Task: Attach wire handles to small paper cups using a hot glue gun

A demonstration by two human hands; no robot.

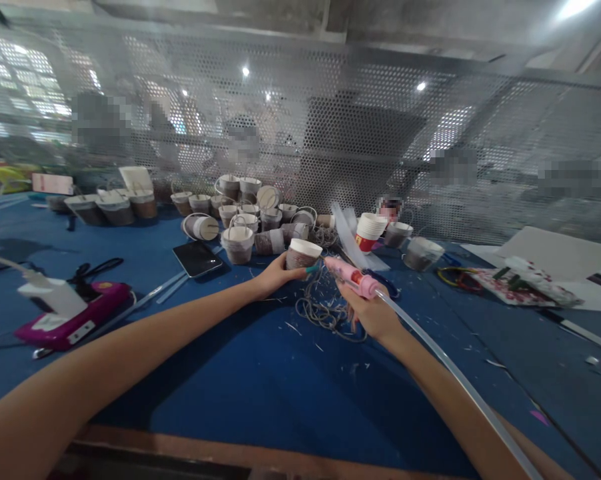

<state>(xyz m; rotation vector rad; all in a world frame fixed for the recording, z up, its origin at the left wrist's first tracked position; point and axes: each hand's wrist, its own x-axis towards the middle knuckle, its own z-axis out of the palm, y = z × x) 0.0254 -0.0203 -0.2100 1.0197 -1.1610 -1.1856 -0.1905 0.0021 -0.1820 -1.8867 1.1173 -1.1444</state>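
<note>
My left hand (276,277) is closed around a small paper cup (303,255) with a white top and a brown, twine-like wrapping below. In my right hand (375,313) is a pink glue gun (353,277), its tip pointing left, close to the cup's right side. A long clear glue stick (445,363) runs out of the gun's back along my right forearm. Loose grey twine (325,317) lies tangled on the blue table (280,393) under and between my hands. Whether the tip touches the cup I cannot tell.
Several wrapped cups with handles (238,243) crowd the table's back. A phone (198,259) lies to the left, near a magenta power strip (75,313). Stacked red-and-white paper cups (369,233) stand right of centre. A perforated metal screen (300,120) rises behind. Papers (555,253) lie at right.
</note>
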